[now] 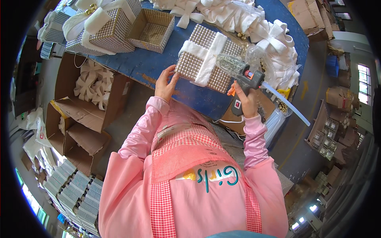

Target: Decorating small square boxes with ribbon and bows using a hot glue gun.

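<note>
Both hands work at the near edge of the blue table [158, 67]. Left hand [166, 83] is loosely open, fingertips pressed to the lower left corner of the studded gift box [208, 59], which lies at about twelve o'clock from the person's chest, banded by a white ribbon cross [206, 55]. Right hand [247, 101], at two o'clock, is closed round the grip of a glue gun [248, 79], whose nozzle points at the box's right edge. The box looks light and stiff, its beaded skin probably bumpy and easy to scuff; the bare corners seem the safest hold. An open box [152, 25] sits at eleven o'clock, loose ribbons [254, 20] at one.
</note>
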`<action>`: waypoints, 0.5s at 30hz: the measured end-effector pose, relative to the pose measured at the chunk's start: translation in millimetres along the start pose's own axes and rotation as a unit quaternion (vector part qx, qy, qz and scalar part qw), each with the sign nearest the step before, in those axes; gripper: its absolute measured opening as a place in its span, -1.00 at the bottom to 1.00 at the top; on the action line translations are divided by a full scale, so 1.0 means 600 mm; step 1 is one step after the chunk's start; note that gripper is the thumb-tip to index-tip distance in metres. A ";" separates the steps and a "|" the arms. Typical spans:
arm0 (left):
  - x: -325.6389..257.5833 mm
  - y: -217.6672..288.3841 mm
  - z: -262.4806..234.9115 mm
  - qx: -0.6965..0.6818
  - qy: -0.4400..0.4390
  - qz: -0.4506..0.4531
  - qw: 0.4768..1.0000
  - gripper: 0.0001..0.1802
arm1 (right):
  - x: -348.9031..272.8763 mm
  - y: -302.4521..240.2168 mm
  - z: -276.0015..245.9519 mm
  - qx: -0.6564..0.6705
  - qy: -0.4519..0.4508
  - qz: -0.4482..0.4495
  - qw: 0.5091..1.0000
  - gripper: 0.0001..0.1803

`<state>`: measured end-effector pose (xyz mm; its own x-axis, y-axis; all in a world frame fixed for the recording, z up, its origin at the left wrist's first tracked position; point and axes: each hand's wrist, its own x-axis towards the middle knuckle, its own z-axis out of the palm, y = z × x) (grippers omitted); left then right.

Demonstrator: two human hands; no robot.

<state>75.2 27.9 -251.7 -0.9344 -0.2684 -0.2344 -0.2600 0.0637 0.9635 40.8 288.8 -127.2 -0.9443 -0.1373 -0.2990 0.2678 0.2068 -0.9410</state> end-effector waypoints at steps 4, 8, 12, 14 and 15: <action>0.001 -0.002 0.000 -0.005 -0.003 -0.002 1.000 -0.58 | 0.002 0.003 0.000 -0.031 -0.009 0.025 0.999 -0.73; 0.001 0.003 -0.001 0.007 -0.002 -0.003 1.000 -0.58 | -0.009 0.009 -0.005 -0.048 -0.022 0.041 0.998 -0.71; 0.002 0.003 -0.001 0.005 0.000 0.002 1.000 -0.59 | -0.016 0.017 -0.001 -0.020 -0.007 -0.002 1.000 -0.71; 0.001 0.003 -0.001 0.005 -0.001 0.002 1.000 -0.59 | -0.018 0.018 -0.001 0.006 0.001 -0.038 0.999 -0.72; 0.001 0.005 -0.001 0.007 -0.001 0.003 1.000 -0.60 | -0.017 0.016 -0.004 0.006 -0.003 -0.033 0.999 -0.71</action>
<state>74.0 27.1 -249.0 -0.9364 -0.2665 -0.2282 -0.2574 0.0797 0.9630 52.8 294.4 -132.9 -0.9593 -0.1553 -0.2360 0.2064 0.1850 -0.9608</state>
